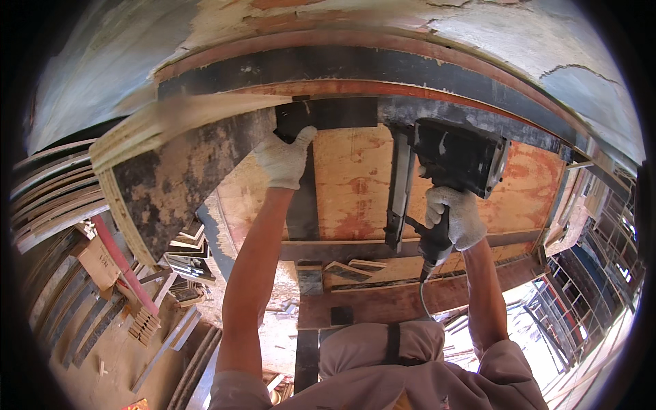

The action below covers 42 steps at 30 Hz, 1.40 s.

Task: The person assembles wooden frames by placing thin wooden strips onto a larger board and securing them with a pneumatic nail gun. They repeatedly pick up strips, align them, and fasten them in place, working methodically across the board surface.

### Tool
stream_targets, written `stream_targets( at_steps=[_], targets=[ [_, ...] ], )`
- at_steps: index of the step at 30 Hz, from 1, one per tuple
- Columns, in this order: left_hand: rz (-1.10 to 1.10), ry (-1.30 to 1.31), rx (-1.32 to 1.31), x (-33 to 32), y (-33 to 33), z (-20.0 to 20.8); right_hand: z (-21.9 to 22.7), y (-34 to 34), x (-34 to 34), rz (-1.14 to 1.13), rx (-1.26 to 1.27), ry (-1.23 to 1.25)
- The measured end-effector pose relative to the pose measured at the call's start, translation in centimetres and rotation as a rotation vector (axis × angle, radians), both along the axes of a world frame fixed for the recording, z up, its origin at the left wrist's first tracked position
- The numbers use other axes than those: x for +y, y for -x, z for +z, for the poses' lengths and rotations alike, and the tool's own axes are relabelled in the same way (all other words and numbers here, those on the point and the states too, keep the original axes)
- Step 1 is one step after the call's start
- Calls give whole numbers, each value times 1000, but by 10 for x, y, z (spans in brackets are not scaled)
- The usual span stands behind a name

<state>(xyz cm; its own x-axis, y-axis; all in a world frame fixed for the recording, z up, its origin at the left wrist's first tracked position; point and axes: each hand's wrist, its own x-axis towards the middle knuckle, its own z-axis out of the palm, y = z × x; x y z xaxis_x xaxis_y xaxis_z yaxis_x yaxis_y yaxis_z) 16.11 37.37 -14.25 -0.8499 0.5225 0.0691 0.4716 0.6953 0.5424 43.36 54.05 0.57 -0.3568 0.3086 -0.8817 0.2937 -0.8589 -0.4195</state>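
Note:
My left hand [285, 160], in a white knitted glove, is closed at the left end of a short dark wood block [345, 113]. Its thumb lies along the block's lower edge, and its fingertips are partly hidden beside a stained plywood board [184, 160]. In my right hand [459, 217], also gloved, is the grip of a black nail gun [456, 156]. The gun's head rests close to the dark wooden rail, and its long magazine [400, 188] stands to the left of my hand. An air hose [424, 294] runs down from the grip.
A panel with bare plywood faces [355, 184] and dark battens lies in front of me. Small wood offcuts [355, 268] rest on its near ledge. Plywood strips [58, 191] are stacked at left, with a red bar [123, 263] below. Metal racks [567, 294] stand at right.

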Motion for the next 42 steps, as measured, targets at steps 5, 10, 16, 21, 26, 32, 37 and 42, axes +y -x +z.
stream_targets(
  at_steps=[5,10,16,21,26,32,37,42],
  targets=[
    [7,-52,-121,-3,1,2,-3,11,7,88,115,-31],
    [-54,-98,-28,-3,3,-1,6,32,11,57,68,-49],
    [4,99,-106,-3,2,5,5,25,8,53,69,-30],
    [29,71,-70,9,-4,20,6,6,4,159,26,-151],
    [-59,164,-21,-6,12,-10,15,-79,-11,476,-20,-331],
    [-353,-53,-33,-63,-95,46,40,-135,-44,472,-306,-242],
    [-1193,73,-7,-183,-205,60,33,-151,-55,605,-475,-291],
    [-1183,199,189,-214,-218,46,26,-157,-59,631,-499,-307]
  ],
)
